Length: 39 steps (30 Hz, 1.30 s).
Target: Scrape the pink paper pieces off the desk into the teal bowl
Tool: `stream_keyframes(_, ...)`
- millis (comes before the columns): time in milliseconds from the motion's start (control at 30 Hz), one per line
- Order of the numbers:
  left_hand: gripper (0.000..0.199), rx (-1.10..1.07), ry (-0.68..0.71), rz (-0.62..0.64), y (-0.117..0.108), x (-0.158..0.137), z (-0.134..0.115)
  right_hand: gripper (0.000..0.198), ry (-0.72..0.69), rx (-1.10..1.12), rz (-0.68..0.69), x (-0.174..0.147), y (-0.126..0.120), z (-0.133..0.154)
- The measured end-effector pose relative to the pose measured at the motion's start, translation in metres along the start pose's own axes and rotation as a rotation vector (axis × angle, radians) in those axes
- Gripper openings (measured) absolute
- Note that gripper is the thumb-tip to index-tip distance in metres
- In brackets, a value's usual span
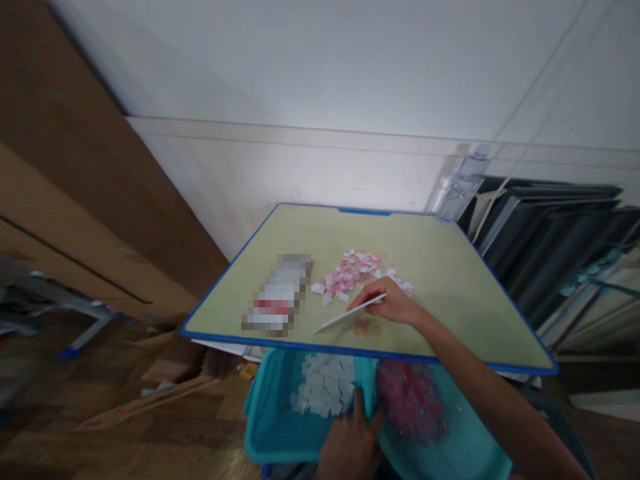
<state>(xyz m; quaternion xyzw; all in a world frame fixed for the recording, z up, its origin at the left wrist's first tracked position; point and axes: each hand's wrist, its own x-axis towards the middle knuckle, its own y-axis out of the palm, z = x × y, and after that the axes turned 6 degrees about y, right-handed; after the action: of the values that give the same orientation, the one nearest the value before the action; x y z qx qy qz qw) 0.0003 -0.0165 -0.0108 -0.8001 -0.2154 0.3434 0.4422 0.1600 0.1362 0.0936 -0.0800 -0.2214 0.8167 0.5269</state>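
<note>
My right hand is closed on a thin white flat stick, which slants down to the left just above the board. Behind that hand, a loose pile of small pink and white pieces lies on the pale yellow board with a blue edge. Below the board's front edge, my left hand is at the rims between two teal containers, its index finger stretched out and apart from the thumb. Small white pieces fill part of the left teal bin. A red, filmy heap sits in the right teal basin.
A phone-like blurred rectangle lies at the board's left. Clear plastic bottles stand at its far right corner, beside stacked dark panels. A white wall rises behind; cardboard stands left.
</note>
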Motion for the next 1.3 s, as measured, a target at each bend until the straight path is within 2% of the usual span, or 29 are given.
stream_keyframes(233,0.055,0.02,-0.006,0.018,-0.002,-0.001,-0.002,0.028,0.049,0.014,-0.012,0.001,0.003,-0.001)
stream_keyframes(567,0.059,-0.004,0.006,-0.008,0.001,-0.002,0.0,0.026,0.106,0.091,0.06,-0.027,-0.017,0.001)
stream_keyframes(833,0.054,0.013,0.015,-0.044,0.005,-0.003,0.001,0.013,0.134,0.111,0.053,-0.048,-0.034,-0.005)
stream_keyframes(1000,0.058,0.012,0.025,-0.036,0.002,-0.003,0.0,0.009,0.158,0.144,0.051,-0.058,-0.043,-0.009)
stream_keyframes(1300,0.054,0.004,0.005,0.002,-0.002,-0.004,-0.001,0.009,0.197,0.105,0.057,-0.072,-0.058,-0.007)
